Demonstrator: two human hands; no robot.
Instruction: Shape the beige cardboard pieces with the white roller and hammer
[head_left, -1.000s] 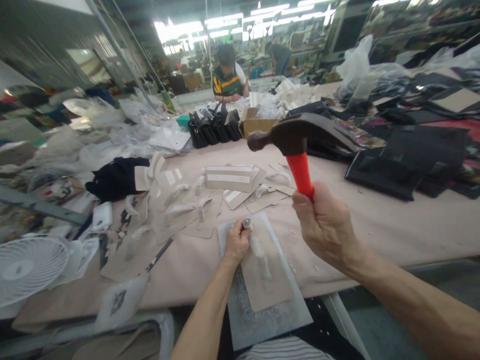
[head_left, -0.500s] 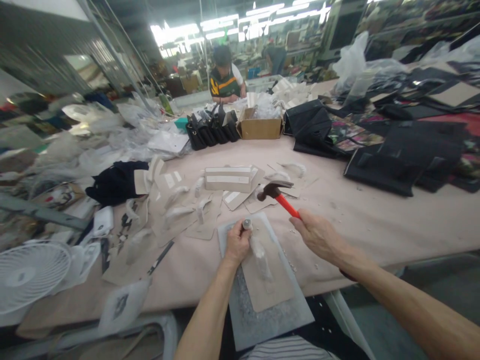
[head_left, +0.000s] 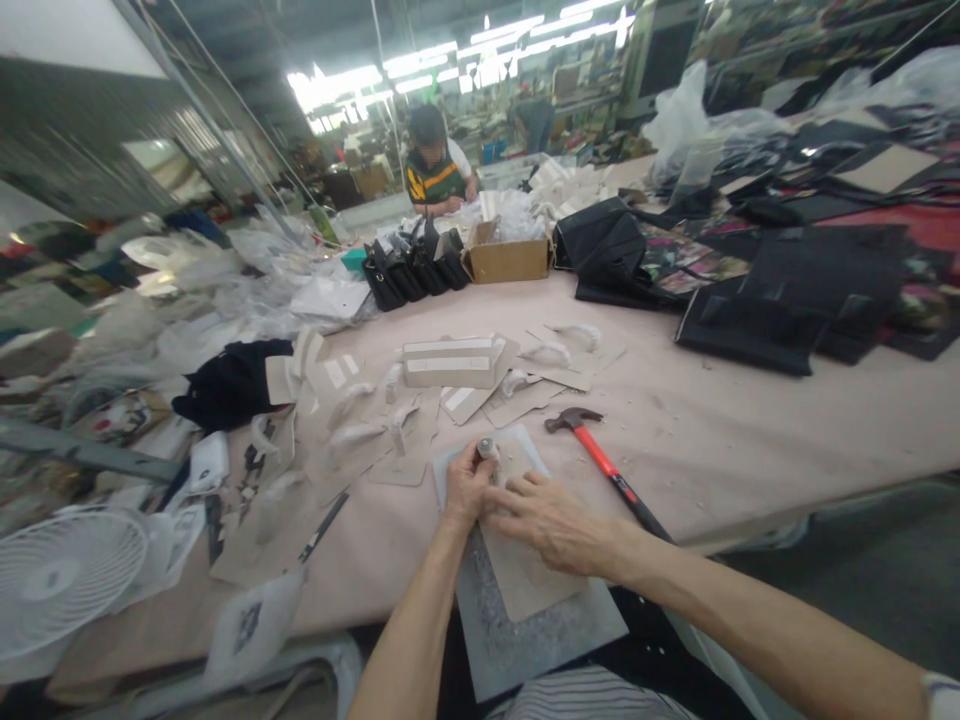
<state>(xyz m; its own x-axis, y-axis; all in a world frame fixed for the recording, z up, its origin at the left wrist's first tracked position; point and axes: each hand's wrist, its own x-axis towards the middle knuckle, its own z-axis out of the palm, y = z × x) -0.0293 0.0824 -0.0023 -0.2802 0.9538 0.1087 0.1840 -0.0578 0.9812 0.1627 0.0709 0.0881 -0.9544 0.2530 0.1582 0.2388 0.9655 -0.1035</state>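
My left hand (head_left: 466, 485) is closed around a short metal rod with a round top, like a punch (head_left: 487, 447), upright at the far end of a beige panel (head_left: 536, 588). That panel lies on a worn grey slab (head_left: 510, 660) at the table's front edge. Over the panel reaches my right hand (head_left: 551, 520), palm down, fingers apart, its fingertips close to my left hand. It covers most of the panel's white-wrapped handle. A claw hammer (head_left: 598, 452) with a red and black handle lies on the table, beyond my right forearm.
Beige panels (head_left: 450, 365) with wrapped handles lie beyond the slab. A white fan (head_left: 60, 580) stands at left. Black bags (head_left: 412, 268), a cardboard box (head_left: 510, 262) and black bag pieces (head_left: 772, 290) are farther back. A person (head_left: 435, 180) sits across the table.
My right hand has let go of the hammer, which now rests on the table, and has moved left onto the panel. My left hand keeps its grip on the punch.
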